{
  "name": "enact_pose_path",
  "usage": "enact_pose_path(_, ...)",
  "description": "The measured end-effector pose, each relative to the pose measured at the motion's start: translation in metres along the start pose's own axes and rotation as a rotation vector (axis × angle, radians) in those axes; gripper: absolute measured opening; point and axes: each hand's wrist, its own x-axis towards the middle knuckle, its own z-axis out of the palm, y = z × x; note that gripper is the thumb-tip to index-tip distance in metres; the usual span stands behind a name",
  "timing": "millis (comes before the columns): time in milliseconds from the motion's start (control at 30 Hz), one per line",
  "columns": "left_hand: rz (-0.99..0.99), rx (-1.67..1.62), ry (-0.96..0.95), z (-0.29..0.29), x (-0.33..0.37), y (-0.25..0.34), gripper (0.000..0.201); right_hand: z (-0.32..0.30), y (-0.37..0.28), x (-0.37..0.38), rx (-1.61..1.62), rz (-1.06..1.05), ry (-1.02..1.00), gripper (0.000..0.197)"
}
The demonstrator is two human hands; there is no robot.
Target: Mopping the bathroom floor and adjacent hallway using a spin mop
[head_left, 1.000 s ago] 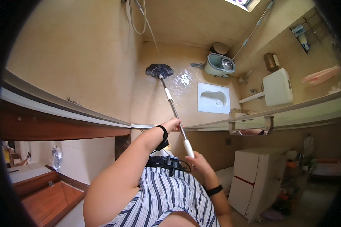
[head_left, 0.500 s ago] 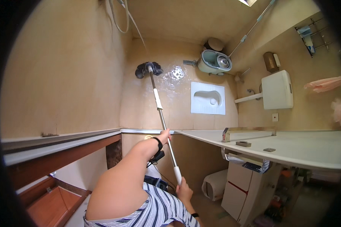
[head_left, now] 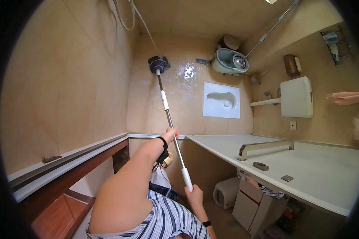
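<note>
A mop (head_left: 165,104) with a long metal pole and white grip sections slants across the middle of the view. Its dark grey mop head (head_left: 158,64) rests on the wet tiled floor beyond the door sill. Partway down the pole, my left hand (head_left: 171,134) is closed around the metal. My right hand (head_left: 194,195) grips the white end of the handle, lower and closer to my body. Shiny water lies on the floor around a drain (head_left: 187,72), right of the mop head.
A white squat toilet (head_left: 221,100) is set in the floor. Behind it stands a grey-green spin mop bucket (head_left: 229,62). A white cistern (head_left: 297,97) hangs on the right wall. The white door (head_left: 267,153) with a metal handle stands at my right; a hose (head_left: 125,20) hangs far left.
The mop head has moved a little farther away and turned, its strands now bunched together. Both hands keep their hold on the pole. The view has shifted slightly.
</note>
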Motion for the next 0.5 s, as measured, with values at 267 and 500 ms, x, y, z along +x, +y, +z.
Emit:
enact_pose_path(267, -0.092, -0.402, -0.228, -0.020, -0.021, -0.017, 0.015, 0.052, 0.044, -0.033, -0.155, -0.087, 0.230, 0.026)
enact_pose_path(500, -0.046, -0.139, -0.278, -0.054, 0.023, 0.008, 0.020, 0.046, -0.034, 0.041, 0.018, -0.092, 0.004, 0.028)
